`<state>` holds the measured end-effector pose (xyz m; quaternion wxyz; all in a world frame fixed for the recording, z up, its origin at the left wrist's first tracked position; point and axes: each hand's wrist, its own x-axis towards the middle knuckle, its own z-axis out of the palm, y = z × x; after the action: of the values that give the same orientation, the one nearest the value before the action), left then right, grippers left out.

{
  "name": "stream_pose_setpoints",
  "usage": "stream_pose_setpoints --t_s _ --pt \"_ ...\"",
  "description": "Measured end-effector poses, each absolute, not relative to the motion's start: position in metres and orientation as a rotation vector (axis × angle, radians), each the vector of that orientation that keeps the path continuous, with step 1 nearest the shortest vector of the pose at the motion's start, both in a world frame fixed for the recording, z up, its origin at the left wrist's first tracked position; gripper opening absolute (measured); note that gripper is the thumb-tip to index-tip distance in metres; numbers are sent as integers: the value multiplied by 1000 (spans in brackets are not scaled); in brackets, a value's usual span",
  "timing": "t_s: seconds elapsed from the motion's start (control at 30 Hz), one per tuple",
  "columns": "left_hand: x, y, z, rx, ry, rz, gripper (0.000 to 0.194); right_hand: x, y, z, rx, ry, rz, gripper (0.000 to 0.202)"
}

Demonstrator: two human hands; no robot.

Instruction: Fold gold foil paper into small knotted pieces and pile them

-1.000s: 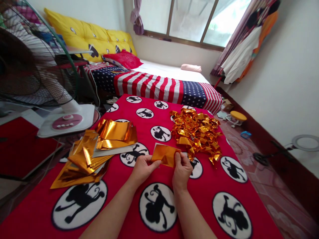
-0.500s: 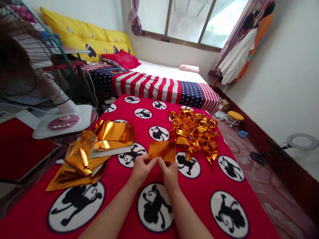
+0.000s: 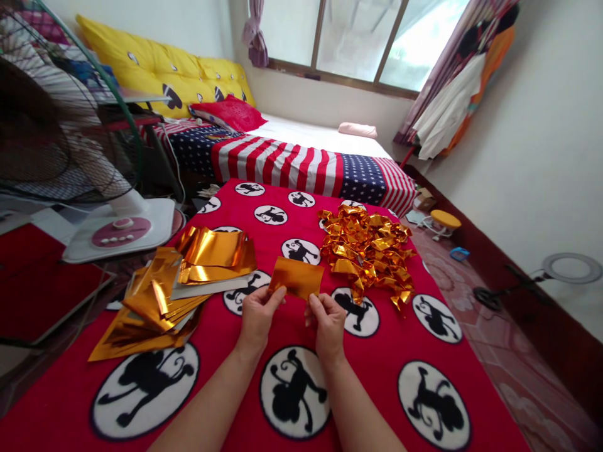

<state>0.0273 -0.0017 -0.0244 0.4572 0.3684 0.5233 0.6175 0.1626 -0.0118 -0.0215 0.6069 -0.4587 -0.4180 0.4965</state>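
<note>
Left hand: narrow grip, pinching the gold sheet at its lower left corner. Right hand: likewise at the lower right. Sheet sits just below frame centre, over the red cloth. Stacked sheets lie centre left; folded pieces, right of centre.

blocked: foil stack left, foil heap right | passable: red cloth, near right

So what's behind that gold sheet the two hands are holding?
Beyond the gold sheet, the red cloth shows, with a monkey-print circle whose near edge looks overlapped by the sheet. Whatever lies directly behind the sheet is covered, so I can't tell.
</note>
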Motion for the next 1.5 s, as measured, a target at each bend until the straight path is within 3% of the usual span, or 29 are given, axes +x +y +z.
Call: stream_pose_setpoints --t_s 0.3,0.57,0.93,1.33,1.5 --pt "33 -1 -23 797 1229 1681 26 160 -14 -18 -1050 -948 1027 33" --pt "43 -9 -11 1114 1095 1366 21 155 -19 -16 -1024 -1043 1079 32" --pt "27 -5 -13 1184 1223 1408 17 159 -19 -18 -1073 -1024 1097 34" --pt "-3 8 -14 827 1200 1659 29 179 -8 -23 -946 -815 1015 29" --pt "7 3 -15 1046 918 1535 54 177 -10 -25 -939 -939 1092 28"
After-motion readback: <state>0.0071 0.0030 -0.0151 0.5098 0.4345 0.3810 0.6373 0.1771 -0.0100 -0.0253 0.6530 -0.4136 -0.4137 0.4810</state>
